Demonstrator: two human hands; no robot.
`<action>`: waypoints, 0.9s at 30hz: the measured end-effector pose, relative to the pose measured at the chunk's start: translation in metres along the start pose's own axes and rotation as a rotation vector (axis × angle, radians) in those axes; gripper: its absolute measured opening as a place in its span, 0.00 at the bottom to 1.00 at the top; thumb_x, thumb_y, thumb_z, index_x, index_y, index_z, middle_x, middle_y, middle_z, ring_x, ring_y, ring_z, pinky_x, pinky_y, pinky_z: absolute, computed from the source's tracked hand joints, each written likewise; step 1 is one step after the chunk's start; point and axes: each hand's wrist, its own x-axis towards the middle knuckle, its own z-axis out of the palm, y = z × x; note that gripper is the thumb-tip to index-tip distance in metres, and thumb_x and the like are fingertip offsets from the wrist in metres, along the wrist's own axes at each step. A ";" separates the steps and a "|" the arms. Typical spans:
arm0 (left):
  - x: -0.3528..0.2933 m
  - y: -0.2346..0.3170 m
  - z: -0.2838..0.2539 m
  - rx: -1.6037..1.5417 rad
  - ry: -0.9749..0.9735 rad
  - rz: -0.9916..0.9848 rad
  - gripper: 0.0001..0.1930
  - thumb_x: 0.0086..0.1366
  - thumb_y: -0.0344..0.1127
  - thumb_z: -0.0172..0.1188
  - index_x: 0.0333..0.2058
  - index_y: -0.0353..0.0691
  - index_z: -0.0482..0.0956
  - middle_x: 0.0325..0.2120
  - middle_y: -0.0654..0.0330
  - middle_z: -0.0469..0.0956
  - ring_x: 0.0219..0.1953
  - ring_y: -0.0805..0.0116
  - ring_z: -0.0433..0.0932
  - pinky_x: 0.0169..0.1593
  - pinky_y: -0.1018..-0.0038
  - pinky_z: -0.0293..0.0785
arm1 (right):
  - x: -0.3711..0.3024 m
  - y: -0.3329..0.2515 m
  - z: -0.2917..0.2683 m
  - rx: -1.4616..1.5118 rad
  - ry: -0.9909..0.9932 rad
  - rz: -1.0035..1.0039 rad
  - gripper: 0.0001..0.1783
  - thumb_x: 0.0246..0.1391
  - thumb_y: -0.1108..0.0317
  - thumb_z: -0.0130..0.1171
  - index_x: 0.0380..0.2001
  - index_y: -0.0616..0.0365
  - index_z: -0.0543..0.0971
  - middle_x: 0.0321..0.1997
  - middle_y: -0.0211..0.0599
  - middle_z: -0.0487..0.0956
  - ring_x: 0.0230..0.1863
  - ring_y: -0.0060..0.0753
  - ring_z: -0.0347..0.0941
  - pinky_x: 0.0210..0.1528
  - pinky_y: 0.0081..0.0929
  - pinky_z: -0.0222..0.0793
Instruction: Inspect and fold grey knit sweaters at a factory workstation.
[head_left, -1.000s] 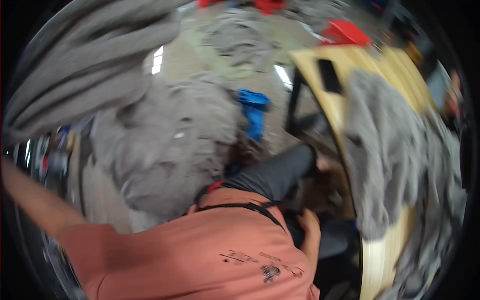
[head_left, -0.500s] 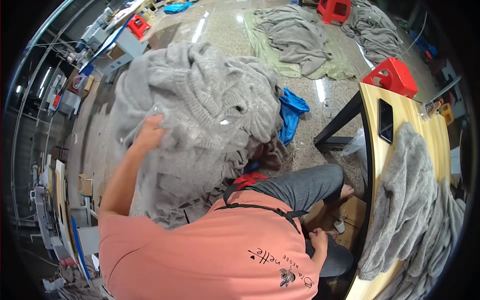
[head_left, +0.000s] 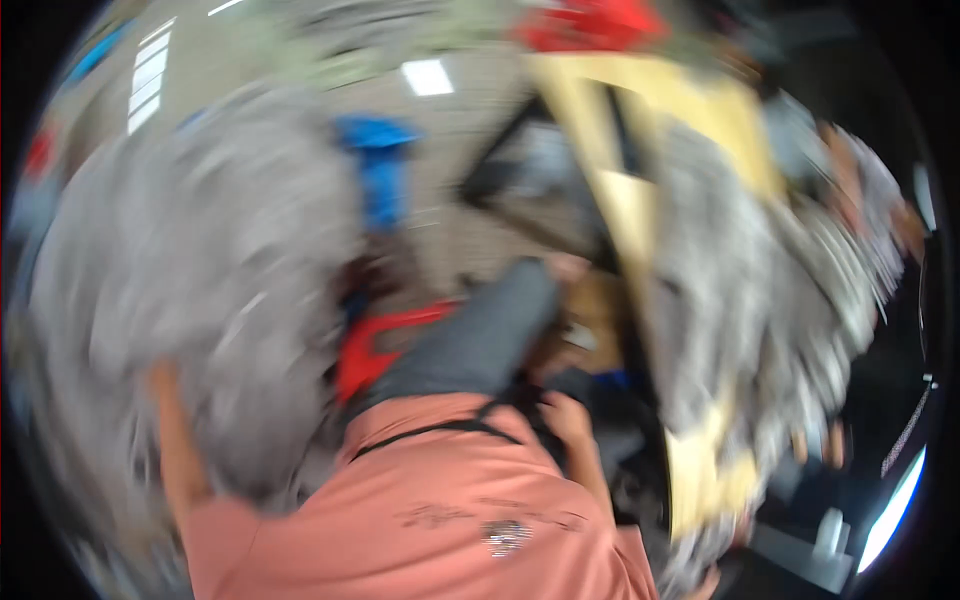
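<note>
Motion blur smears the whole head view. My left arm reaches into a big heap of grey knitted cloth (head_left: 230,230) on the left. My left hand (head_left: 163,376) touches the near side of the heap, its fingers lost in the blur and the cloth. My right hand (head_left: 567,416) rests low by my lap, close to the table's edge; its fingers look curled in, and whatever may be inside them is hidden. Grey knitted pieces (head_left: 715,290) lie over the wooden table (head_left: 625,215) to my right.
A red stool (head_left: 365,365) shows beside my thigh, another red stool (head_left: 590,25) beyond the table. Blue plastic (head_left: 380,165) lies on the floor past the heap. A dark phone (head_left: 622,130) sits on the table. Another person's arm (head_left: 845,180) appears at the far right.
My view has swung to the right, so the heap sits further left and more of the table's right side shows. My left hand is still at the heap; my right hand remains by my lap.
</note>
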 end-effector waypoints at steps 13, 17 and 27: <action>0.017 0.473 -0.387 -0.489 0.494 1.195 0.23 0.61 0.46 0.42 0.51 0.38 0.65 0.53 0.55 0.63 0.55 0.64 0.61 0.56 0.69 0.56 | -0.047 -0.027 0.050 0.204 0.022 0.242 0.13 0.38 0.66 0.54 0.30 0.58 0.75 0.31 0.47 0.76 0.36 0.47 0.73 0.38 0.40 0.67; 0.006 0.478 -0.372 -0.553 0.557 1.205 0.23 0.61 0.45 0.42 0.51 0.37 0.65 0.52 0.55 0.64 0.54 0.64 0.62 0.55 0.69 0.57 | -0.052 -0.013 0.052 0.317 0.108 0.141 0.12 0.38 0.67 0.54 0.29 0.59 0.74 0.29 0.49 0.75 0.33 0.50 0.71 0.36 0.41 0.66; 0.042 0.418 -0.364 -0.640 0.733 1.126 0.22 0.61 0.41 0.43 0.50 0.36 0.65 0.52 0.54 0.64 0.53 0.64 0.63 0.53 0.70 0.59 | -0.036 -0.004 0.062 0.150 0.114 0.077 0.11 0.38 0.64 0.54 0.28 0.55 0.75 0.29 0.42 0.77 0.34 0.45 0.73 0.36 0.39 0.68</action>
